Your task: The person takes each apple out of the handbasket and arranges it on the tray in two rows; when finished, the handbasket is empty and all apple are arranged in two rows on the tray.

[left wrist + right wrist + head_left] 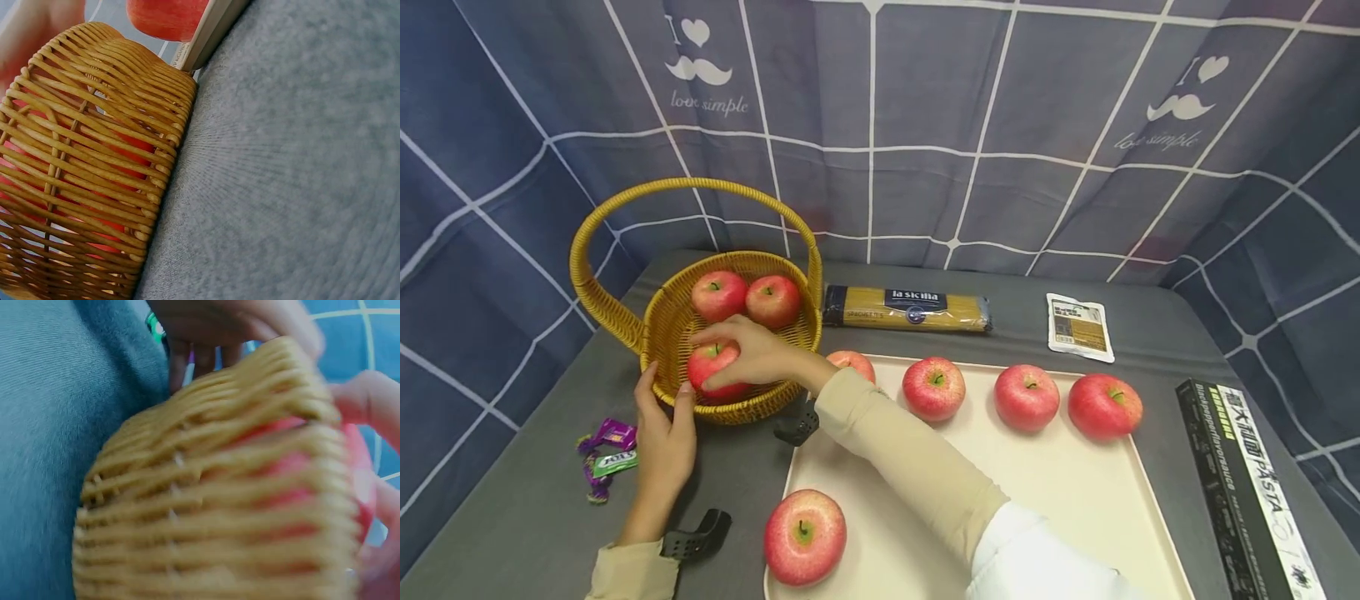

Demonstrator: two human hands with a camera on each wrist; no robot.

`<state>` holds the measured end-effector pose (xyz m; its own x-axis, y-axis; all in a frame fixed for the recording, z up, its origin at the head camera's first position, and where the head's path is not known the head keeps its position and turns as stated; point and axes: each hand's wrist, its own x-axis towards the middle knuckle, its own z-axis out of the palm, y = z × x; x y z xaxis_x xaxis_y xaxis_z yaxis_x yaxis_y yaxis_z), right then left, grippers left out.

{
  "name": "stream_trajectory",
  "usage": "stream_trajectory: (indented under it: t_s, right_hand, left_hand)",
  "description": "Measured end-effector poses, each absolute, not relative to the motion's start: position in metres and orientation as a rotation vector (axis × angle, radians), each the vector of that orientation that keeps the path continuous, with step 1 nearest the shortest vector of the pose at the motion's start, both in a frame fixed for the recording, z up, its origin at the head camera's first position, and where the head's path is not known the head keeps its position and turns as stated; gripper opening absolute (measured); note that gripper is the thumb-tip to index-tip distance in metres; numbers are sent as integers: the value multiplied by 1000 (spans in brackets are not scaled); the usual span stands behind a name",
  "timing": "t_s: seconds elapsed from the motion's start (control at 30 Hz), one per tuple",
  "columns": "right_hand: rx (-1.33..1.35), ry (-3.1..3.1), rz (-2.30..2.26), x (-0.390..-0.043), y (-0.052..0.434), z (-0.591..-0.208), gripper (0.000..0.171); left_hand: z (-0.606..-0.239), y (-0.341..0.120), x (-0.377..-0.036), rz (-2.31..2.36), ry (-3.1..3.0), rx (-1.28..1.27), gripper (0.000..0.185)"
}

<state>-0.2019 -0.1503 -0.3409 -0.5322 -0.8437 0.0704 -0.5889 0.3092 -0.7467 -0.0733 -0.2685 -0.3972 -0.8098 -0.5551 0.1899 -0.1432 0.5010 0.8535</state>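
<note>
A yellow wicker basket point(662, 325) with a tall handle stands at the table's left. Two red apples point(719, 294) point(772, 301) lie at its back. My right hand point(702, 360) reaches into the basket and grips a third red apple point(715, 372) near its front wall. My left hand point(666, 385) rests with fairly straight fingers against the basket's front-left rim. The left wrist view shows the basket wall point(87, 156) with red behind the slats. In the right wrist view the basket point(212, 487) fills the frame, with the held apple point(359, 469) behind it.
A cream tray point(1075, 500) holds several more apples: one near its front-left corner point(805, 536), the others along its back edge point(1026, 397). A spaghetti pack point(906, 308), a sachet point(1080, 327), a black pasta box point(1247, 492) and candy wrappers point(606, 454) lie around.
</note>
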Motion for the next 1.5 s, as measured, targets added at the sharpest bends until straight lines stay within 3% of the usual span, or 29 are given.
stream_trajectory:
  t_s: [0.13,0.33,0.73,1.13,1.33,1.5]
  right_hand:
    - [-1318,2298,-1159,-193,-121,-321,51]
    - [-1372,2175,-1348,-165,-49,-302,53]
    - [-1385,2254,-1098,-91,79,-354,54]
    - [-1579,2186,-1047,-63,110,-383,57]
    - [-1436,2261,-940,-70,113,-365,68]
    - [-1388,2368,-939,-97,98,-340,63]
  left_hand:
    - [-398,-269,-71,-1252,-2304,573,56]
    - [-399,-268,-73,-1258,-2289,527,56]
    - [-397,-270,-71,-1256,-2271,543,54]
    - [-399,-270,-72,-1262,-2280,553,55]
    - [-399,-269,-72,-1265,-2285,558,55]
    - [-399,-268,-71,-1265,-2287,569,55]
